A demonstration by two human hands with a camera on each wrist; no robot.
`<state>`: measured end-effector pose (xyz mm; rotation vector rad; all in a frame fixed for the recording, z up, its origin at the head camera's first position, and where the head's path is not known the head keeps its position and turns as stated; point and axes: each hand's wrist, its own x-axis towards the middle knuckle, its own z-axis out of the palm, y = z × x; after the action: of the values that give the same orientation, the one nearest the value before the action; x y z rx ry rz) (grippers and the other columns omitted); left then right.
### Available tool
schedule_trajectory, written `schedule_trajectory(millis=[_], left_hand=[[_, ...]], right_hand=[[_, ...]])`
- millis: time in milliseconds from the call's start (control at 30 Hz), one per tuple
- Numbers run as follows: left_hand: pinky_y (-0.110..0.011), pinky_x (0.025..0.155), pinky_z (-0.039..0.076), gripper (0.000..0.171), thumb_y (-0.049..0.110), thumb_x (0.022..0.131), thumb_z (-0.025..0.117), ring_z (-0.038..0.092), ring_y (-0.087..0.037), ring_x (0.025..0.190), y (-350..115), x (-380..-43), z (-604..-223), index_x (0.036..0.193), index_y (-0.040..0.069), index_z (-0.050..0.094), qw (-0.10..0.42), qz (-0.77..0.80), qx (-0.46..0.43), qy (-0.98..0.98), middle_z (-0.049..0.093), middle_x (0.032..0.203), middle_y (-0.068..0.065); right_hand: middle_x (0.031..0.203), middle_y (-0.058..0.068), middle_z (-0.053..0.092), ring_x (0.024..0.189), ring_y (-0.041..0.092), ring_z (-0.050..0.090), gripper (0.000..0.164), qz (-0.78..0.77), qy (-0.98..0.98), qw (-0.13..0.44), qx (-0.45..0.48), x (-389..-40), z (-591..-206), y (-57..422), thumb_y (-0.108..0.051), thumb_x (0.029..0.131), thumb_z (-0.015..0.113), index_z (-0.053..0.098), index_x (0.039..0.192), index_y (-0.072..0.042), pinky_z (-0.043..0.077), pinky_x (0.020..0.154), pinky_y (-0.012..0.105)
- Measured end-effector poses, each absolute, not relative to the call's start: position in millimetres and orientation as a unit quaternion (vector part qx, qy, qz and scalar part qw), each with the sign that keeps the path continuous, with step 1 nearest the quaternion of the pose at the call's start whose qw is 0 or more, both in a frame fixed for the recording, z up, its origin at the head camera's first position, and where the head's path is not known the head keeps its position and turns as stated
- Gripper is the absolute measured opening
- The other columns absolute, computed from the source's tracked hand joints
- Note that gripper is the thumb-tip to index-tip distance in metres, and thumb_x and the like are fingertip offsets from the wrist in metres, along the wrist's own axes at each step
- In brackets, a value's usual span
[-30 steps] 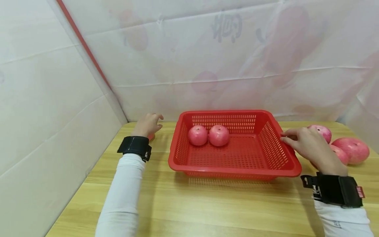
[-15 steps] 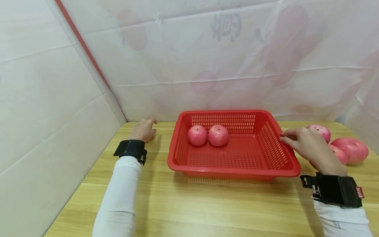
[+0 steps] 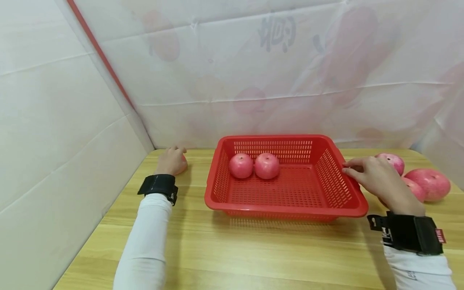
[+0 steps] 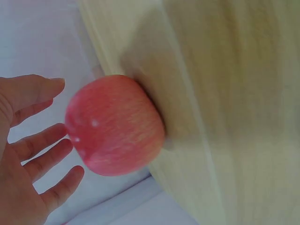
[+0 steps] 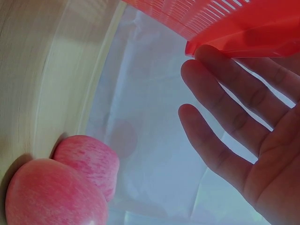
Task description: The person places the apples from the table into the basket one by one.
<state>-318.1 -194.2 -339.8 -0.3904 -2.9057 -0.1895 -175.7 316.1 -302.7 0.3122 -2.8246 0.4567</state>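
Note:
My left hand (image 3: 170, 162) is at a red apple (image 4: 115, 125) on the table, left of the basket. In the left wrist view its fingers (image 4: 61, 187) are spread and slightly bent, tips right at the apple's side, the thumb apart from it. The right hand (image 3: 382, 179) holds the right rim of a red plastic basket (image 3: 275, 208) between thumb and fingers. In the right wrist view, the other fingers (image 5: 211, 145) extend loosely below that rim. Two apples, a left one (image 3: 241, 166) and a right one (image 3: 267, 166), lie side by side in the basket.
To the right, partly behind the right hand, lie a large apple (image 3: 429, 184), a smaller apple (image 3: 415, 190) and a streaked apple (image 3: 393, 162). The wooden table (image 3: 268, 253) ends at a white fabric wall (image 3: 203, 80) behind and at the left.
My left hand has drawn a little left and toward me, and now it is around the apple's side. The right hand and basket have hardly moved.

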Motion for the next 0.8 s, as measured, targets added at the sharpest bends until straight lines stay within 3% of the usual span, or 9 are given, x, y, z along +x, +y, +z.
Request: schedule_trajectory(millis=[267,500,800], left_hand=[[-0.059,0.081,0.042,0.036,0.018,0.08,0.057,0.041,-0.041,0.107,-202,-319,-351,0.111,0.001,0.056,0.127,-0.068,-0.12,-0.982,0.05,0.116,-0.024],[-0.064,0.081,0.04,0.043,0.023,0.079,0.059,0.038,-0.047,0.104,-202,-321,-352,0.116,0.002,0.052,0.104,-0.075,-0.084,-0.988,0.045,0.117,-0.028],[-0.061,0.075,0.043,0.046,0.023,0.074,0.057,0.039,-0.047,0.097,-198,-318,-351,0.116,0.004,0.052,0.074,-0.082,-0.066,-0.992,0.042,0.112,-0.026]], right_hand=[[0.08,0.014,0.067,0.074,0.028,0.059,0.026,0.166,-0.97,0.135,0.111,-174,-303,317,-0.02,0.082,0.065,0.066,0.098,0.0,0.047,0.065,0.052],[0.078,0.011,0.068,0.067,0.02,0.059,0.025,0.155,-0.97,0.146,0.113,-175,-300,316,-0.019,0.082,0.065,0.067,0.097,0.0,0.046,0.057,0.038],[0.079,0.013,0.067,0.068,0.022,0.059,0.026,0.16,-0.972,0.133,0.105,-174,-303,316,-0.02,0.082,0.065,0.066,0.098,0.001,0.046,0.057,0.039]])
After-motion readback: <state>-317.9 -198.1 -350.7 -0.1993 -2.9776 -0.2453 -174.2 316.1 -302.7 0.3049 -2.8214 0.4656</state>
